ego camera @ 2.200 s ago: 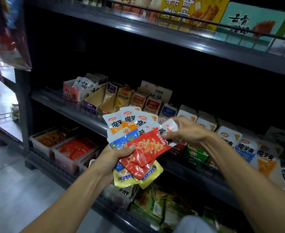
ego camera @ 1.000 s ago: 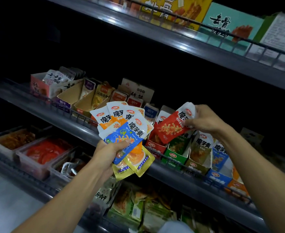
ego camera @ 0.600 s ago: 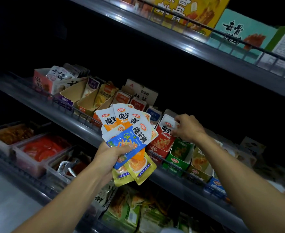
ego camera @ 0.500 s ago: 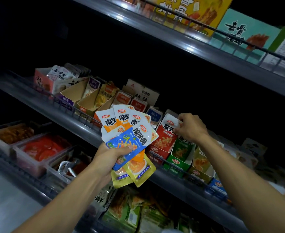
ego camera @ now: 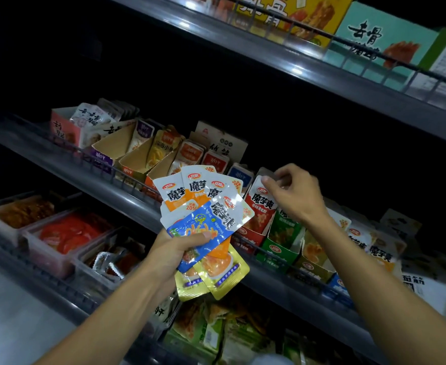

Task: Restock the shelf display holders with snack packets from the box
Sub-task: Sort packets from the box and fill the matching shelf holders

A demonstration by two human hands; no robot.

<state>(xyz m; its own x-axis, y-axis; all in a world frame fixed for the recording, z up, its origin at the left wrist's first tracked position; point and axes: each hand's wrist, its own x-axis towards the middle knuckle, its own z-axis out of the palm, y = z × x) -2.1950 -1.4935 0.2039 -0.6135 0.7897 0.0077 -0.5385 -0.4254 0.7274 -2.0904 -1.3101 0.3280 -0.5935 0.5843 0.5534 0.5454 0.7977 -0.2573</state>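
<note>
Though dim, grey shelf (ego camera: pixel 58 164) with display holders (ego camera: pixel 277 250).

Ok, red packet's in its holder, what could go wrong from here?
The fanned packets are pinched only by the left hand; the yellow ones at the bottom could slip out. The right hand hovers at the red packet, which stands tall in the red holder and may tip forward.

Your left hand (ego camera: pixel 175 250) sits at centre frame, fingers and thumb curled in a grip, its forearm rising from the lower left. Your right hand (ego camera: pixel 294 194) is right of centre, higher, fingers loosely curled, its forearm stretching from the lower right corner.
</note>
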